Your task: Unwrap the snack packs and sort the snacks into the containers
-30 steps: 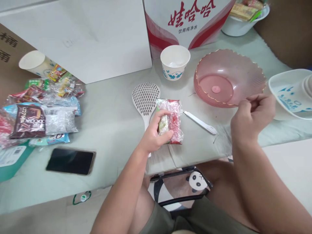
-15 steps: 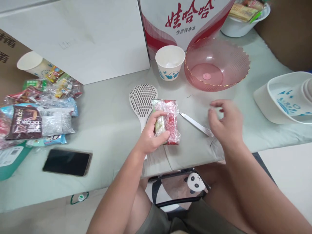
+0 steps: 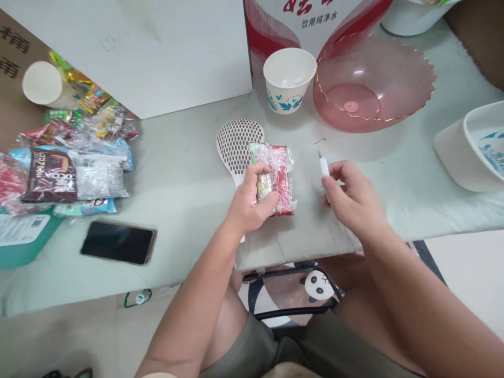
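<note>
My left hand (image 3: 252,202) is closed on a snack packet (image 3: 282,181), red on one side and green on the other, wrapped in clear film. The packet overlaps a white skimmer ladle (image 3: 238,139) lying on the table; part of the ladle's handle is hidden by my hand. To the right, my right hand (image 3: 352,197) grips a slim white utility knife (image 3: 324,166), tip pointing away from me. The knife is apart from the packet. A short dark thread (image 3: 319,141) lies beyond the knife tip.
A paper cup (image 3: 289,84) and a pink clear bowl (image 3: 374,94) stand at the back, before a red and white carton (image 3: 271,31). A white tub (image 3: 468,152) is at right. Snack packets (image 3: 51,176) and a phone (image 3: 118,241) lie at left; a white box (image 3: 189,63) stands behind.
My right hand has picked up the utility knife from the table and turned its tip away from me. My left hand still holds the packet. The view has shifted slightly.
</note>
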`<state>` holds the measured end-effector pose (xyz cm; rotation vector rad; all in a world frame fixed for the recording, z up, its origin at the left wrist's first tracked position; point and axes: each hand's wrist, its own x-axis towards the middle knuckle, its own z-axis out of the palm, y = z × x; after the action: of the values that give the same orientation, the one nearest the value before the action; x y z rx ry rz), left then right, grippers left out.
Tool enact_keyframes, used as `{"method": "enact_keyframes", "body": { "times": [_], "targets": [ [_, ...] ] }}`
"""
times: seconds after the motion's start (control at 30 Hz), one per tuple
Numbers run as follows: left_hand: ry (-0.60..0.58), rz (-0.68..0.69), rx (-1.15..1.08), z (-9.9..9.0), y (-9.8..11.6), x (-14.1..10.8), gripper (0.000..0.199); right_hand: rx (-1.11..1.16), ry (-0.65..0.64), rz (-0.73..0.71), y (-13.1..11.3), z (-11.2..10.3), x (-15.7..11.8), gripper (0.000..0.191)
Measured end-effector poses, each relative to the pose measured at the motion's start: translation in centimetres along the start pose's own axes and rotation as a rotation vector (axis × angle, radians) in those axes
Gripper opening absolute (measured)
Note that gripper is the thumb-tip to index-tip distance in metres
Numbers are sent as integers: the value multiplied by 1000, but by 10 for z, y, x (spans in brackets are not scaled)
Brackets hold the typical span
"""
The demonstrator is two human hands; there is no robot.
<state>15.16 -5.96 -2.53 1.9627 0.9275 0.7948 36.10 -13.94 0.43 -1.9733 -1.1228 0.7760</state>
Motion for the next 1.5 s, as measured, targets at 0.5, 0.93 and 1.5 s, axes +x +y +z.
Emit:
{"method": "enact_keyframes", "body": {
  "times": [0.5,0.93,1.5],
  "targets": [
    [8,243,332,0,12,-2,30,904,-319,377,-34,25,-19,18],
    [144,260,432,3,12,-1,26,961,-433,536,-38,36,-32,25],
    [412,6,67,-12,-1,3,21,698,-534,382,-32,63,-57,41]
  ]
}}
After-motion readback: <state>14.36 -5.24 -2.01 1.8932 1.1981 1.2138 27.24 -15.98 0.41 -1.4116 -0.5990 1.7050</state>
